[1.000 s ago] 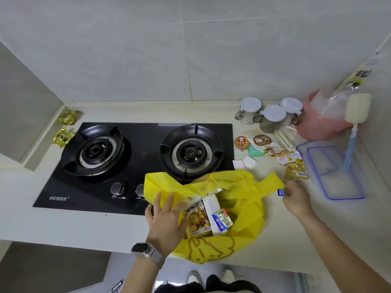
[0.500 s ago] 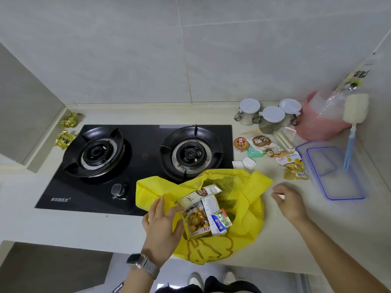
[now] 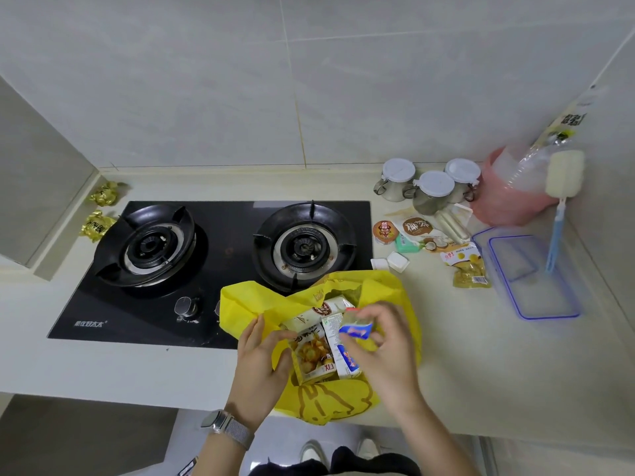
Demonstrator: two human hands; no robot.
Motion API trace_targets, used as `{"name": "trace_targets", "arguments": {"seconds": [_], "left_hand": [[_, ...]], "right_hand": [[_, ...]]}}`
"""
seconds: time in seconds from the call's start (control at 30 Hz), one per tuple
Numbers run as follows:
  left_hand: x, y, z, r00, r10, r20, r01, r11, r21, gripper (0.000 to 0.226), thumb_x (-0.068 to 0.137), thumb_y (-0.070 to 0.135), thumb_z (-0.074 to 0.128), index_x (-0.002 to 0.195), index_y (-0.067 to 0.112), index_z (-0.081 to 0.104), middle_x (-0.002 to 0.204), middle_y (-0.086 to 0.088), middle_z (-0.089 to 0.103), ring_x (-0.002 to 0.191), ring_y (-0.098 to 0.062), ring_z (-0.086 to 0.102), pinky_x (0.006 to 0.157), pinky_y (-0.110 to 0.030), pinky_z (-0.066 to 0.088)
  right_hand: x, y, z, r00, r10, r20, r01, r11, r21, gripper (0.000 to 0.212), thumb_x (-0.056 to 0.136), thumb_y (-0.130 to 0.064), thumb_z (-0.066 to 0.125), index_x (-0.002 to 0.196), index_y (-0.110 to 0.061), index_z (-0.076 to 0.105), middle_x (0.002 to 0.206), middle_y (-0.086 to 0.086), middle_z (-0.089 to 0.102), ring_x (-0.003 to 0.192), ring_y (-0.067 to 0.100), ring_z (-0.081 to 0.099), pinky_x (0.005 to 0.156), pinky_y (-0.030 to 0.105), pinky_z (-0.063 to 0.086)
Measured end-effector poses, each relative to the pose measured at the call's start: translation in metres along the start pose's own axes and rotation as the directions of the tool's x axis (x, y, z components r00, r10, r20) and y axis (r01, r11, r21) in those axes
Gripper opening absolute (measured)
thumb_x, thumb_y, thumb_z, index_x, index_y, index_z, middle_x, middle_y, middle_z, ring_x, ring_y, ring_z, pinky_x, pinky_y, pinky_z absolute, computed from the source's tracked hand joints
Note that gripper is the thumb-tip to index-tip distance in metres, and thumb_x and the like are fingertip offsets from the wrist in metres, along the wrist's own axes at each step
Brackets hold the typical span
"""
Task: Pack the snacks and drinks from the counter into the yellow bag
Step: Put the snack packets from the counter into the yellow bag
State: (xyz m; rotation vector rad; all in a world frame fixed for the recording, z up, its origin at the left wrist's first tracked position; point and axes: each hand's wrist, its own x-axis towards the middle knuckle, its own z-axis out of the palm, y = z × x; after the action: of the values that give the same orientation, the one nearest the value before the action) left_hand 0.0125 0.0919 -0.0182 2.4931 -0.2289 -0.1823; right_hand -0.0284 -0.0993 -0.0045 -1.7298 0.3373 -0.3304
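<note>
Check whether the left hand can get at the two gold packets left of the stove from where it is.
Probably yes: the left hand pinches the yellow bag rim, so must release first. The gold packets lie uncovered, with only the stove between.

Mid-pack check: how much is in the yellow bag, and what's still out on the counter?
Done: several cartons and packets already lie in the yellow bag, which the left hand holds open. In hand: the right hand pinches a small blue packet over it. Left: the round cup, coconut pouch, green packet, yellow snack packet, white cubes.
</note>
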Motion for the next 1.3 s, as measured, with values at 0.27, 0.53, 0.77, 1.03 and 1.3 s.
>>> {"name": "trace_targets", "arguments": {"seconds": [0.27, 0.53, 0.77, 1.03, 1.3], "left_hand": [[-0.004, -0.002, 0.001, 1.0, 0.0, -0.029, -0.001, 1.0, -0.03, 0.027, 0.087, 0.013, 0.057, 0.11, 0.028, 0.062, 0.145, -0.008, 0.039, 0.143, -0.024, 0.012, 0.112, -0.035, 0.019], [-0.007, -0.002, 0.001, 0.999, -0.003, -0.035, 0.001, 0.999, -0.051, 0.028, 0.087, 0.014, 0.057, 0.109, 0.031, 0.061, 0.145, -0.008, 0.038, 0.144, -0.022, 0.012, 0.112, -0.035, 0.019], [-0.005, -0.001, 0.0, 0.999, -0.018, -0.034, 0.016, 0.999, -0.051, 0.028, 0.088, 0.015, 0.057, 0.107, 0.034, 0.059, 0.146, -0.007, 0.037, 0.144, -0.022, 0.012, 0.113, -0.036, 0.019], [0.0, 0.004, 0.003, 0.998, -0.04, -0.047, 0.037, 0.998, -0.053, 0.026, 0.087, 0.011, 0.058, 0.106, 0.028, 0.062, 0.142, -0.009, 0.042, 0.143, -0.024, 0.016, 0.111, -0.037, 0.021], [0.004, 0.01, 0.006, 0.997, -0.055, -0.049, 0.054, 0.998, -0.033, 0.026, 0.087, 0.011, 0.058, 0.107, 0.026, 0.062, 0.139, -0.007, 0.046, 0.142, -0.024, 0.017, 0.111, -0.038, 0.022]], "right_hand": [[0.003, 0.035, 0.03, 0.974, 0.045, 0.224, 0.002, 0.979, -0.205, 0.025, 0.074, -0.001, 0.073, 0.083, -0.021, 0.06, 0.087, -0.011, 0.063, 0.085, 0.004, 0.062, 0.069, 0.015, 0.052], [0.029, 0.048, 0.048, 0.961, 0.013, 0.275, 0.08, 0.943, -0.323, 0.015, 0.082, -0.006, 0.067, 0.094, -0.014, 0.066, 0.095, -0.007, 0.061, 0.09, 0.007, 0.06, 0.078, 0.008, 0.047], [0.052, 0.027, 0.006, 0.981, -0.057, 0.183, 0.083, 0.987, -0.136, 0.013, 0.084, -0.008, 0.067, 0.089, -0.02, 0.067, 0.088, -0.009, 0.068, 0.085, 0.002, 0.064, 0.075, 0.01, 0.049], [0.135, 0.094, -0.104, 0.97, -0.02, -0.244, -0.126, 0.814, -0.567, 0.038, 0.076, 0.0, 0.065, 0.114, -0.004, 0.06, 0.114, 0.019, 0.059, 0.104, 0.035, 0.056, 0.088, 0.036, 0.045], [0.15, 0.148, -0.155, 0.934, 0.31, -0.177, -0.302, 0.42, -0.856, 0.055, 0.083, -0.015, 0.059, 0.133, -0.003, 0.04, 0.141, 0.016, 0.041, 0.131, 0.038, 0.031, 0.1, 0.047, 0.038]]}}
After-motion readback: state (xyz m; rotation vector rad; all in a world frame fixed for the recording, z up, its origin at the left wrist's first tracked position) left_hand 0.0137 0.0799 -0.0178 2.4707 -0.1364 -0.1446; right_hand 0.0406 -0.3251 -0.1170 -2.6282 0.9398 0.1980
